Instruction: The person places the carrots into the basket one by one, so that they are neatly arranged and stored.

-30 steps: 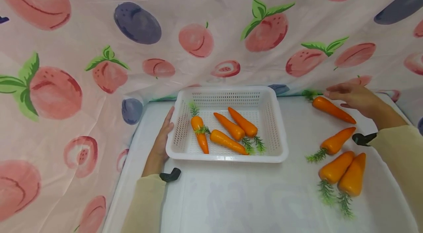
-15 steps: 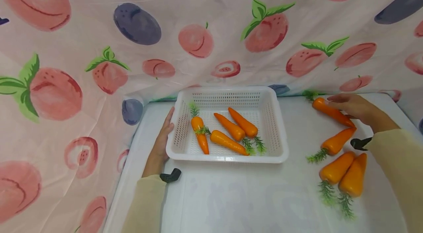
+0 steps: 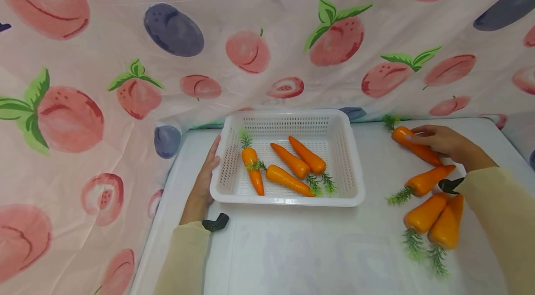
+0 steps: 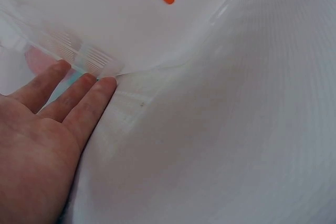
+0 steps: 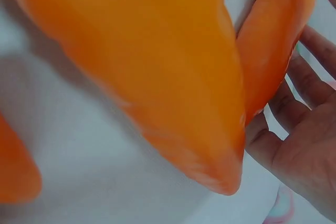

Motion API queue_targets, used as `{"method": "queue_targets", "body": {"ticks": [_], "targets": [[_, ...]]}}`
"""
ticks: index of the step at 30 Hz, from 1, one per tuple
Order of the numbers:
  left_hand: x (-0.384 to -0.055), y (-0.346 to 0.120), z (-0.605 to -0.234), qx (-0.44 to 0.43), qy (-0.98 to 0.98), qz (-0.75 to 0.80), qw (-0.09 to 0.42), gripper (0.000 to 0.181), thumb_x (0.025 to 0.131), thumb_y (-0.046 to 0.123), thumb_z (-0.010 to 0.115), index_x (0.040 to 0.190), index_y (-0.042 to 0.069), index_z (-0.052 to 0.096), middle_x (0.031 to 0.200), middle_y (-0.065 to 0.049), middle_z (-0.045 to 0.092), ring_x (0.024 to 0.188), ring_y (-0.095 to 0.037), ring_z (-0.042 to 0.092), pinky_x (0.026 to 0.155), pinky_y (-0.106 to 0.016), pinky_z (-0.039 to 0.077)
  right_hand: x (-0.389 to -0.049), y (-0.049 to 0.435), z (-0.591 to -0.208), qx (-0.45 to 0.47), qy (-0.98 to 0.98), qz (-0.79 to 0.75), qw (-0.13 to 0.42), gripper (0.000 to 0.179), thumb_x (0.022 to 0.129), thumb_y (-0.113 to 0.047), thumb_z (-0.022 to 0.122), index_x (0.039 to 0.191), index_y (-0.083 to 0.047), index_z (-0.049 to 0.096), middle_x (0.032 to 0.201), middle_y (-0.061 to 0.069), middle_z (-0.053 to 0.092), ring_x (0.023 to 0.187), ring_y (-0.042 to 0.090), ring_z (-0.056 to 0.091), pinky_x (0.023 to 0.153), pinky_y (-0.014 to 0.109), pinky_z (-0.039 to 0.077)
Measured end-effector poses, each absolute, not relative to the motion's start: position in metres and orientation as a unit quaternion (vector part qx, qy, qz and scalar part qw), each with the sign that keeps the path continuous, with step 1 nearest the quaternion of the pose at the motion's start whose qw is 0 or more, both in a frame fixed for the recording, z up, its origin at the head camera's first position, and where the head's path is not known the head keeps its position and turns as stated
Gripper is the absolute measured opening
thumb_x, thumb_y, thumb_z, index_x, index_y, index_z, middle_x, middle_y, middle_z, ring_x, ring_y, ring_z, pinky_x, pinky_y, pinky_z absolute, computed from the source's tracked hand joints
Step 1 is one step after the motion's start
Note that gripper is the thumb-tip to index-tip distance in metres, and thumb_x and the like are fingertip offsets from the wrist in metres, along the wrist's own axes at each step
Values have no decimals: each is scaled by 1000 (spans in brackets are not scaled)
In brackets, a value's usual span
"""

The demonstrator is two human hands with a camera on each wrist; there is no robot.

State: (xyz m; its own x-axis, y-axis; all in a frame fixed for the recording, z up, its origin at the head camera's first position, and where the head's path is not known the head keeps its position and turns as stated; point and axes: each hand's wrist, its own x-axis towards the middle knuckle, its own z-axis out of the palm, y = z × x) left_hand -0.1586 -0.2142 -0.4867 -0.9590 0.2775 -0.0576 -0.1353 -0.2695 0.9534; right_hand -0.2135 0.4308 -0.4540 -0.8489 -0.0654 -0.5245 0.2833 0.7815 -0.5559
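Observation:
My left hand (image 3: 203, 182) lies along the left side of a white perforated plastic basket (image 3: 288, 200), its fingers fairly straight against the wall in the left wrist view. On the right, my right hand (image 3: 452, 142) holds an orange toy carrot (image 3: 402, 134) with green leaves, near the table's back edge. In the right wrist view the fingers (image 5: 304, 85) bend along that carrot's side, and the thumb is mostly out of frame. Another carrot (image 3: 427, 181) lies just in front of it, looming large in that view.
Several carrots (image 3: 288, 180) lie inside the basket. Two more carrots (image 3: 447, 226) rest side by side at the front right of the white table (image 3: 292, 248). A fruit-print cloth (image 3: 259, 16) hangs behind the table and along its left.
My right hand has come down from above the back carrot and taken hold of it. That carrot has shifted slightly left and toward me. The left hand and basket stay put.

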Motion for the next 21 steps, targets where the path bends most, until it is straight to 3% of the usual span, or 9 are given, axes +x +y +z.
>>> {"method": "queue_targets", "body": {"ticks": [3, 10, 21], "targets": [[-159, -215, -487, 61, 590, 794, 131, 67, 103, 28, 36, 164, 39, 11, 172, 10, 13, 158, -27, 20, 122, -58, 26, -213, 431, -455, 54, 909, -319, 264, 98, 95, -66, 55, 158, 3, 21, 153, 39, 27, 128, 53, 40, 102, 66, 45], [-159, -216, -487, 63, 590, 794, 131, 67, 103, 29, 36, 164, 37, 10, 172, 10, 13, 157, -28, 20, 122, -58, 27, -212, 433, -457, 43, 916, -307, 255, 96, 94, -62, 62, 155, 3, 26, 149, 41, 31, 124, 52, 45, 98, 59, 51], [-163, -218, -495, 61, 592, 793, 128, 67, 102, 30, 37, 164, 40, 12, 172, 10, 13, 158, -27, 20, 123, -58, 25, -209, 430, -452, 43, 916, -306, 255, 95, 95, -60, 61, 155, 4, 24, 148, 40, 31, 122, 51, 45, 97, 60, 51]]}}
